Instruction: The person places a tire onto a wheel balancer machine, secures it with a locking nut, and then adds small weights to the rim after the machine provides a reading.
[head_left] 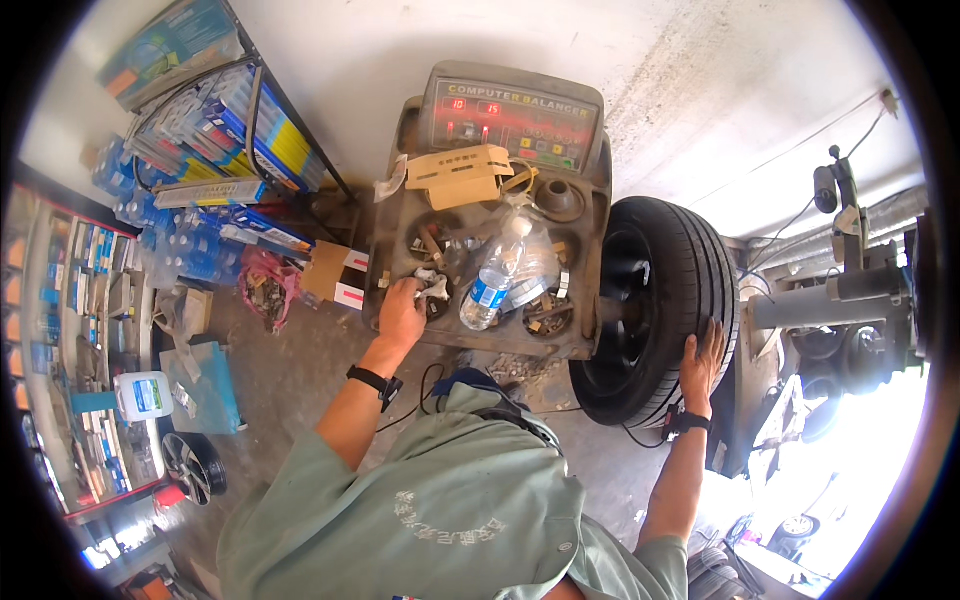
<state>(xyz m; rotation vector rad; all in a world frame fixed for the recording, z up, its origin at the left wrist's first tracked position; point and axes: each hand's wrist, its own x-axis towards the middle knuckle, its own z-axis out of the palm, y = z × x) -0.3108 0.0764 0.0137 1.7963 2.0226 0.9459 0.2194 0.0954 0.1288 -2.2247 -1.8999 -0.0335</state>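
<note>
A wheel balancer's tray [385, 235] stands before me, its pockets filled with small metal weights. Over its front left pocket my left hand [402, 312] has its fingers curled together. A crumpled whitish scrap [432, 284] lies against the fingertips; what they pinch is hidden. To the right, a black tyre on a dark wheel rim [632, 268] is mounted on the machine's side. My right hand [703, 360] rests on the tyre's tread [705, 280], fingers stretched out. A clear water bottle [492, 285] with a white cap lies on the tray, right of my left hand.
Behind the tray rises a control panel [510, 120] with lit red digits. An opened cardboard box [455, 178] and a dark cone [560, 198] sit below it. Shelves with boxes [250, 130] stand left, near a pink bag [268, 285]. Grey machinery [810, 310] stands right of the tyre.
</note>
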